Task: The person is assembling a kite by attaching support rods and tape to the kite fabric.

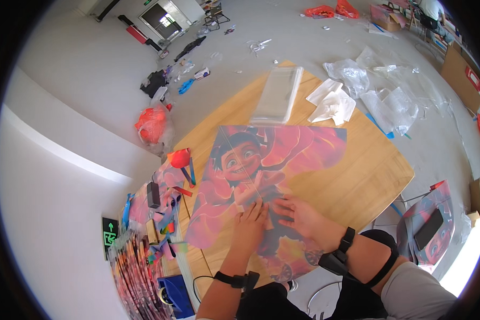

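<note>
In the head view, the left hand [252,221] lies palm down with fingers extended and close together on the printed sheet [245,160], gripping nothing. The right hand [300,214], just beside it, is half open over the sheet, fingers slightly spread and bent; whether it pinches anything I cannot tell. The sheet reaches beyond both hands' fingertips, toward a clear plastic stack [277,96], and extends beneath them.
</note>
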Tool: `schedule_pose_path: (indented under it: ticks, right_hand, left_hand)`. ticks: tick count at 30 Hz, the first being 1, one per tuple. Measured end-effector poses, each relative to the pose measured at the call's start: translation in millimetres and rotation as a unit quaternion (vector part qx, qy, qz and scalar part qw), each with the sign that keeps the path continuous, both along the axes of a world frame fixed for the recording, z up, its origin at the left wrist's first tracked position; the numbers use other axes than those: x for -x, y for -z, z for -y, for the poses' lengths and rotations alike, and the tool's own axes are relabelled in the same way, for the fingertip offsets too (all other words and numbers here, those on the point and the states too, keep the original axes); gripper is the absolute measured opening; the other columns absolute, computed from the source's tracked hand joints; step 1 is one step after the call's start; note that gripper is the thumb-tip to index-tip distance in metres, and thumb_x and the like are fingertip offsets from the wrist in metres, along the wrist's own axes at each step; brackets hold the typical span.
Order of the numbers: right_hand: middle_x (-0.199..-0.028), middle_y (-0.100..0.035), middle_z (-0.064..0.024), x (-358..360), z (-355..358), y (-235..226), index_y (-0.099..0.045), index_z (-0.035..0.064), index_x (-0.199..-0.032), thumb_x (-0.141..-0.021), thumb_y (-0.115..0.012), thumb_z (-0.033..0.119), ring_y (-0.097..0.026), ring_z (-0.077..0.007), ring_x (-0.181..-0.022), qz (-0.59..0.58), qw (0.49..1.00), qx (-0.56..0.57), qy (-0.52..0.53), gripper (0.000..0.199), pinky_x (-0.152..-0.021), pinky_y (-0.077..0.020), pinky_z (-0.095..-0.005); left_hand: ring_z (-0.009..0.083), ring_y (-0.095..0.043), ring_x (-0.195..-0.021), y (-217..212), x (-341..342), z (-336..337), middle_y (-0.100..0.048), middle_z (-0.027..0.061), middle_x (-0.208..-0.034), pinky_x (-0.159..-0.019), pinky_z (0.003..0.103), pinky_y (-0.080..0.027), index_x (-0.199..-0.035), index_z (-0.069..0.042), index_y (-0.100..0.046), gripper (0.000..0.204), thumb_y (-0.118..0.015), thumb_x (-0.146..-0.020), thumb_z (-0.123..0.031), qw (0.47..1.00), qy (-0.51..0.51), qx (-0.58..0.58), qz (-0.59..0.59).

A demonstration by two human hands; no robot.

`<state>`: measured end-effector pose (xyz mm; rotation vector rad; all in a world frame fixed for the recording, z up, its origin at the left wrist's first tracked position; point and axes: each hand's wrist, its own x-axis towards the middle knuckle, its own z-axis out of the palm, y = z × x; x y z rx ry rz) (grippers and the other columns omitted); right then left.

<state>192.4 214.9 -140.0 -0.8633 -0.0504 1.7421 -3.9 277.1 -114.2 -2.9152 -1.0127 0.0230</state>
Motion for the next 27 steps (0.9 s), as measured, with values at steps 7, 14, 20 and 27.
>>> schedule_pose_path:
  ticks: [7,14,20,27]
  right_hand:
    - [-0.152,-0.046,-0.009,3.9,1.5,1.2,-0.034,0.0098,-0.148,-0.103,-0.047,0.031,-0.049,-0.0246,-0.135,0.013,1.0,-0.014,0.023,0.051,-0.105,-0.0413,-0.0444]
    - [-0.15,-0.045,-0.0189,-0.8,0.9,8.8,-0.028,0.0005,-0.15,-0.105,-0.045,0.029,-0.052,-0.0292,-0.132,0.01,0.998,-0.064,0.028,0.056,-0.11,-0.042,-0.0424]
    - [-0.133,-0.058,-0.0161,-1.7,0.9,-1.7,-0.045,0.0016,-0.136,-0.105,-0.046,0.018,-0.061,-0.0262,-0.117,0.149,0.983,-0.095,0.055,0.035,-0.101,-0.0496,-0.0385]
    - [-0.121,-0.063,-0.011,12.2,-20.8,-39.0,-0.054,0.0038,-0.127,-0.104,-0.047,0.011,-0.063,-0.018,-0.105,0.274,0.938,-0.141,0.156,0.025,-0.09,-0.052,-0.0327]
  left_hand:
    - [0.03,-0.04,-0.144,24.2,-25.7,40.9,-0.042,0.0108,-0.157,-0.114,0.055,-0.029,-0.149,-0.005,-0.045,0.058,-0.056,-0.099,-0.031,0.983,-0.136,0.027,0.118]
    - [0.0267,-0.04,-0.144,32.0,-29.7,61.4,-0.042,0.0068,-0.157,-0.117,0.055,-0.025,-0.149,-0.007,-0.047,0.06,-0.062,-0.094,-0.027,0.967,-0.173,0.023,0.184]
    - [0.022,-0.041,-0.142,33.7,-25.5,60.4,-0.044,0.0039,-0.155,-0.115,0.054,-0.028,-0.144,-0.009,-0.051,0.06,-0.067,-0.09,-0.029,0.958,-0.17,-0.007,0.229]
    - [0.0214,-0.044,-0.137,39.2,-25.0,54.0,-0.047,0.0028,-0.148,-0.113,0.055,-0.03,-0.141,-0.009,-0.054,0.063,-0.071,-0.085,-0.033,0.953,-0.188,0.006,0.239]
